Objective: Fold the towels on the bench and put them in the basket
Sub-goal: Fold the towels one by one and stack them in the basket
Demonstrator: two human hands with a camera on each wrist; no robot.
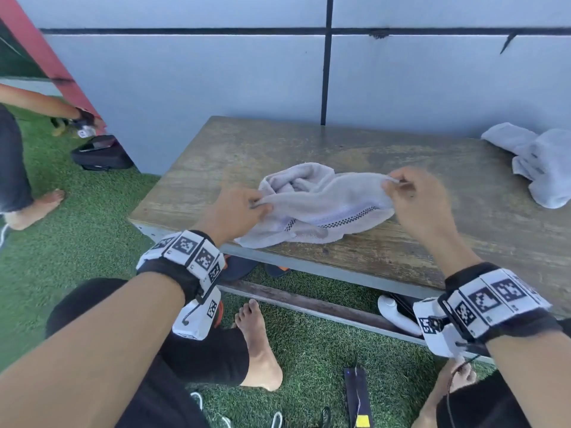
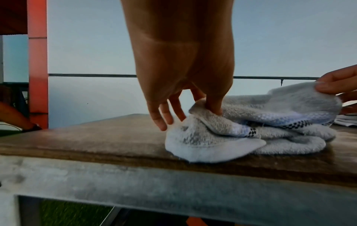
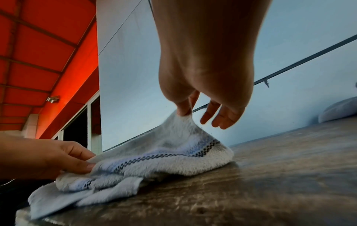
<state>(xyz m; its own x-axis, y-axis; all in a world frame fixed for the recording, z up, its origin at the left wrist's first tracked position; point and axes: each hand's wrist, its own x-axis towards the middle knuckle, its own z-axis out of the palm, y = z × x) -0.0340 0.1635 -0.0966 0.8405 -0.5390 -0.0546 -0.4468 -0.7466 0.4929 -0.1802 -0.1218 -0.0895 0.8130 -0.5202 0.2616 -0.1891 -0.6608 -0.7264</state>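
Observation:
A crumpled pale grey towel with a black checked stripe lies near the front edge of the wooden bench. My left hand pinches its left edge between thumb and finger. My right hand pinches the right edge and lifts it slightly off the bench. In the left wrist view the left hand pinches a fold of the towel. Seen from the right wrist, the right hand pulls a corner of the towel up into a peak. No basket is in view.
A second crumpled white towel lies at the bench's far right against the grey wall. Another person stands barefoot on the green turf at the left beside a black bag. Shoes and a white object sit under the bench.

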